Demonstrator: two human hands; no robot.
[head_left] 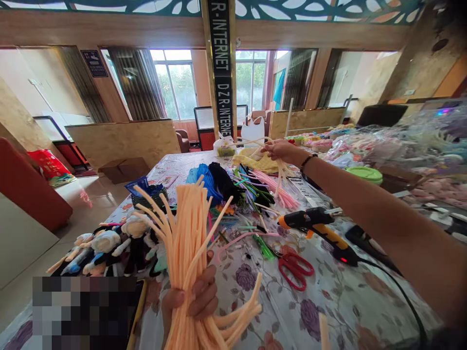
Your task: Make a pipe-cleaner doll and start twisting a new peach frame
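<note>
A thick bundle of peach pipe cleaners (189,218) stands upright near the front of the table, with my left hand (197,294) wrapped round its lower part. Several stems splay out at its top left and lower right. My right arm is stretched far forward, and my right hand (279,149) pinches a few pale, cream-coloured stems (280,172) at the back of the table. Some of these hang down and others reach left, above a yellow cloth (255,162). The two hands are far apart.
Blue (206,182) and black bundles (224,182) lie mid-table, pink stems (277,187) beside them. A glue gun (321,228), red scissors (295,270) and green lighter (263,247) lie right of centre. Small dolls (105,243) fill the left edge; plastic-wrapped goods (365,146) are piled right.
</note>
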